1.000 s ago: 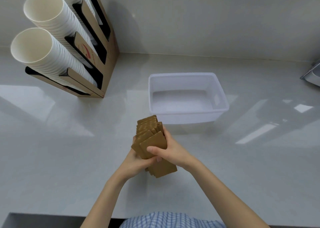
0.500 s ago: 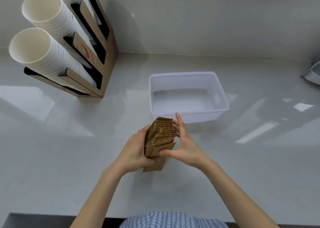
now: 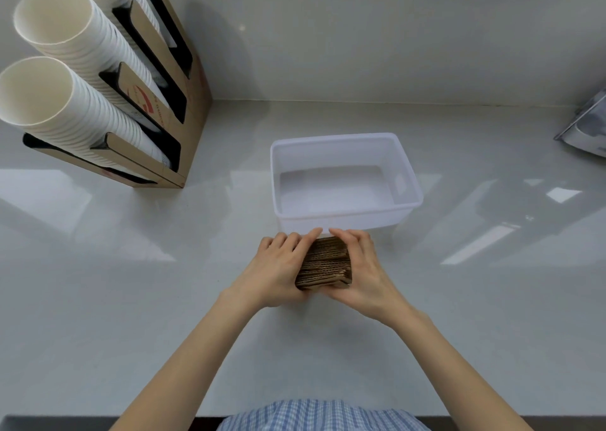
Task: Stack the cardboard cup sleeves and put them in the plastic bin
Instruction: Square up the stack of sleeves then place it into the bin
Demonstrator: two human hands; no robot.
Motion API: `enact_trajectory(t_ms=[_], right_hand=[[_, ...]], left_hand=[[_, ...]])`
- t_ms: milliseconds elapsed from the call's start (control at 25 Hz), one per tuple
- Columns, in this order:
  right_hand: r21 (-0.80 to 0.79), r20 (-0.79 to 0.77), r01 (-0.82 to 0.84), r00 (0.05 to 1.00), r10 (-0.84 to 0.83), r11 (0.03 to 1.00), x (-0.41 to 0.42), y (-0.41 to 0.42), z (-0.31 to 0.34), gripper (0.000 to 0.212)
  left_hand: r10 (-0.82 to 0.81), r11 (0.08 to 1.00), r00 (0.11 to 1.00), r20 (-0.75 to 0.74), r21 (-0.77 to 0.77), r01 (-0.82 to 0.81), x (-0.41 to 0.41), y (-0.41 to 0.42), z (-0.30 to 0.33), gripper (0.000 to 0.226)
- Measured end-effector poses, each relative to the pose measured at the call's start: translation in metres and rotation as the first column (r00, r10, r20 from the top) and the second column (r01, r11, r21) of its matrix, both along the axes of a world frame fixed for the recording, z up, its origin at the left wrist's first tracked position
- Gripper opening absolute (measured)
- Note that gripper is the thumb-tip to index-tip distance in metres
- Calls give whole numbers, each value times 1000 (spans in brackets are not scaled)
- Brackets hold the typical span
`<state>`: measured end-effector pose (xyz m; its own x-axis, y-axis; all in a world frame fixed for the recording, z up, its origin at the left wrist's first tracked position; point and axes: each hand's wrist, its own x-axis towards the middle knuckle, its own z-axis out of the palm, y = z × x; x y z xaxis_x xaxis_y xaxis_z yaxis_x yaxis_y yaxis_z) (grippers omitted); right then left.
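A squared-up stack of brown cardboard cup sleeves (image 3: 326,263) stands on edge on the pale counter, just in front of the plastic bin. My left hand (image 3: 278,268) presses its left side and my right hand (image 3: 364,266) presses its right side, fingers curled over the top. The translucent white plastic bin (image 3: 406,181) sits directly behind the stack and holds nothing. The lower part of the stack is hidden by my palms.
A cardboard cup dispenser (image 3: 193,102) with long rows of white paper cups (image 3: 62,102) stands at the back left. A grey object (image 3: 587,128) pokes in at the right edge. The wall runs behind the bin.
The loose, fanned sleeves have been pushed together into a neat stack. Both hands have shifted forward and flattened against its sides, nearer the bin.
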<state>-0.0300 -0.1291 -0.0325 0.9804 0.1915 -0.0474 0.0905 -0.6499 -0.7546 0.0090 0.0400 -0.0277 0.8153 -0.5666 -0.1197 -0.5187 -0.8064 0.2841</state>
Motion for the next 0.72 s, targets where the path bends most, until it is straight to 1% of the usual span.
enact_trajectory(t_ms=[120, 160, 200, 280, 400, 480, 520, 560, 640, 680, 720], right_hand=[[55, -112, 2, 994, 4, 998, -3, -2, -13, 84], [72, -134, 17, 991, -7, 997, -3, -1, -17, 84], [85, -155, 34, 988, -21, 996, -3, -1, -19, 86], [111, -199, 78, 978, -54, 991, -1, -1, -22, 93], [140, -262, 146, 959, -105, 979, -1, -3, -26, 100], [140, -284, 159, 952, -115, 977, -3, -2, -29, 101], [144, -292, 165, 949, -117, 976, -4, -1, -30, 101], [151, -297, 172, 947, -121, 973, -4, 0, -31, 100], [174, -302, 191, 944, -132, 966, -4, 4, -31, 100], [189, -309, 198, 942, -134, 962, -5, 6, -30, 101], [213, -319, 205, 939, -131, 955, -6, 8, -30, 103]], left_hand=[[75, 996, 993, -93, -37, -79, -3, 7, -12, 93], [88, 991, 985, -149, -87, -102, -5, 10, -14, 98], [92, 977, 972, -216, -170, -131, -5, 13, -15, 102], [92, 920, 937, -336, -331, -209, -6, 19, -19, 106], [89, 837, 862, -499, -432, -336, -8, 30, -27, 109], [87, 777, 823, -561, -478, -408, -13, 36, -30, 111], [98, 758, 820, -564, -491, -428, -15, 36, -31, 106], [103, 739, 830, -548, -516, -433, -17, 33, -29, 95], [122, 707, 860, -496, -565, -426, -19, 25, -26, 63], [138, 691, 869, -474, -582, -428, -19, 21, -25, 53], [147, 673, 876, -459, -603, -428, -20, 17, -23, 48]])
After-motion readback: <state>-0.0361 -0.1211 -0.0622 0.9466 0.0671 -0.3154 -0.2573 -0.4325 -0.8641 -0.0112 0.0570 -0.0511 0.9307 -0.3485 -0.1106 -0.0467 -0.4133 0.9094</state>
